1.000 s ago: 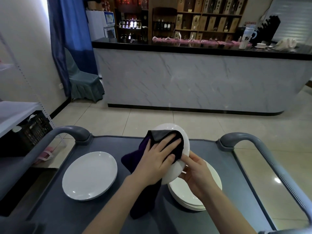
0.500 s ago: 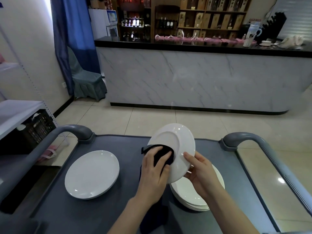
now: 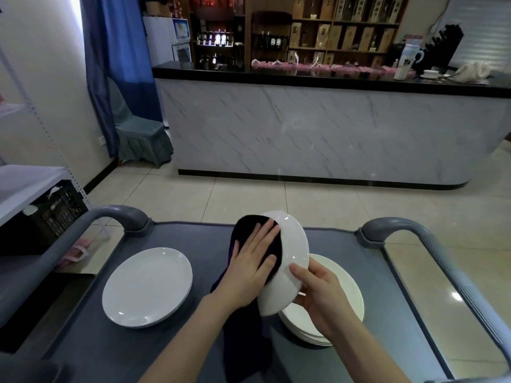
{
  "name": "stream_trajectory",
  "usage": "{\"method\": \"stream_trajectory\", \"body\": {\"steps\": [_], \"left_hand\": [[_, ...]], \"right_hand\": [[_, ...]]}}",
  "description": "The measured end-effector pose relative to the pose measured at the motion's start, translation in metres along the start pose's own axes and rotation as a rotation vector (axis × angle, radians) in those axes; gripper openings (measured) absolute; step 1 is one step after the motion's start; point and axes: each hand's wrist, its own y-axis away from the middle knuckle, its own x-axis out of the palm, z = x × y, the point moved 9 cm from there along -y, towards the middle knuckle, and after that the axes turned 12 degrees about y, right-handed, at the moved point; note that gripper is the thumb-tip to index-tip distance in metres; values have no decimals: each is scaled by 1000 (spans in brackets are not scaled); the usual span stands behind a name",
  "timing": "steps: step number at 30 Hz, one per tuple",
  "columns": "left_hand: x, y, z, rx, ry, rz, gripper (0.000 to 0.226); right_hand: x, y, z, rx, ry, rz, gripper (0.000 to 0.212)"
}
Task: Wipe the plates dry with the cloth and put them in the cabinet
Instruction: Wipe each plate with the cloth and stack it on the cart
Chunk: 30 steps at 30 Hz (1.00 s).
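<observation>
Left grip [image 3: 251, 269], fingers flat, presses the cloth [image 3: 244, 226] on the plate [image 3: 293, 244]; right grip [image 3: 323, 297] pinches its probably slippery, breakable rim.

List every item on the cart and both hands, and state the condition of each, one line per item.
plate stack: lying flat on the cart, beneath the right hand.
held plate: tilted on edge, raised over the plate stack.
dark cloth: pressed against the held plate, tail hanging to the cart.
left hand: flat, fingers straight, pressing the dark cloth.
right hand: gripping the held plate's lower rim.
single plate: lying flat, face up, untouched.
</observation>
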Motion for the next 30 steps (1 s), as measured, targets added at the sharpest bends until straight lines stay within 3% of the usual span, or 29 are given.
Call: {"method": "stream_trajectory", "body": {"steps": [9, 18, 30], "left_hand": [[10, 42, 20, -73, 198, -148, 55], [28, 27, -20, 45, 13, -54, 57], [6, 37, 59, -166, 254, -125, 57]], "right_hand": [[-11, -3, 12, -50, -47, -27, 27], [4, -4, 0, -13, -56, 7, 21], [5, -7, 8, -92, 131, -23, 18]]}}
